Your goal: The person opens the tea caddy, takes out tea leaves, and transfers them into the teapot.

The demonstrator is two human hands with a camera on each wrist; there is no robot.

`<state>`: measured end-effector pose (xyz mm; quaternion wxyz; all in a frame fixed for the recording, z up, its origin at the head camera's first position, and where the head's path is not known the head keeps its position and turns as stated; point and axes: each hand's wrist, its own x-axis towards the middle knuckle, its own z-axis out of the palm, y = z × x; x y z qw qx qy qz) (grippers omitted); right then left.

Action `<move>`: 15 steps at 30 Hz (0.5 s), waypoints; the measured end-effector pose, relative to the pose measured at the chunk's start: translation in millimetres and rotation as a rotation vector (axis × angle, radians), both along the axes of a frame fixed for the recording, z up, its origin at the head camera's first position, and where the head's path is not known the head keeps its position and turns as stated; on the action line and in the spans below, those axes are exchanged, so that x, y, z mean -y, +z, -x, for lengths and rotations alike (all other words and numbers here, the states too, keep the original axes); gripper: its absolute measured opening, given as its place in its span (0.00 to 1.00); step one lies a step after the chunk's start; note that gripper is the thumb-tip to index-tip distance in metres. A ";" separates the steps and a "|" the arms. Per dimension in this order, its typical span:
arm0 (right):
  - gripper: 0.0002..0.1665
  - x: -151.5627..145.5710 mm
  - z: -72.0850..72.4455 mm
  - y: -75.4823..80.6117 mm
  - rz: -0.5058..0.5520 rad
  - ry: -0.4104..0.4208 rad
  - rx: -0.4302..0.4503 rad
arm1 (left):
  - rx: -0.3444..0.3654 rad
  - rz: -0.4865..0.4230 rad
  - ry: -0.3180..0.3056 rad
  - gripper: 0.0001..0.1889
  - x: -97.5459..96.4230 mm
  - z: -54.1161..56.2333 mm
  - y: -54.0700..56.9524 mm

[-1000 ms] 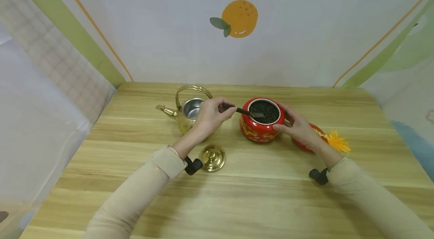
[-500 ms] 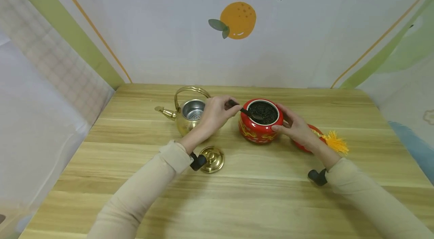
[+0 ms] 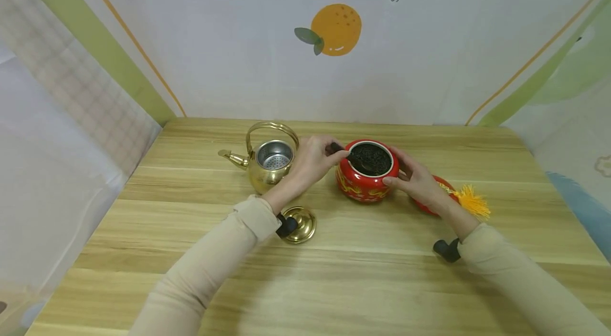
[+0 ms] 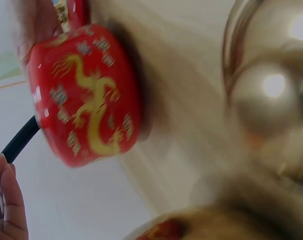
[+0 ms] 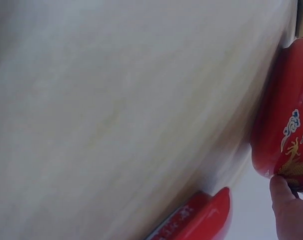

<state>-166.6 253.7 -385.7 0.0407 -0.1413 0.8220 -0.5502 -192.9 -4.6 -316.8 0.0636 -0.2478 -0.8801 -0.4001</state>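
The left hand (image 3: 312,162) pinches a slim black-handled scoop (image 4: 22,136) slanting rightward down into the round, glossy red, gold-dragon jar (image 3: 364,187) on the surface (image 3: 372,283) (the right hand (image 3: 419,181) grips its right side).

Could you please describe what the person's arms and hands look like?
The left sleeve and right sleeve are plain pale beige, each ending in a cuff near the wrist. A stubby black device shows at each wrist. The left hand and right hand wear no gloves.
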 end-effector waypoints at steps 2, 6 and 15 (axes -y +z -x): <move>0.45 0.1 0.0 -0.3 0.000 0.000 -0.001 | 0.026 -0.012 -0.013 0.07 -1.2 -0.4 -4.2; 0.45 0.6 -0.1 0.0 0.000 0.000 0.002 | 0.087 -0.043 -0.007 0.07 -3.7 -1.8 -10.9; 0.45 -0.2 -0.9 0.5 0.001 -0.003 0.012 | 0.244 -0.160 0.021 0.08 -10.7 -3.9 -21.4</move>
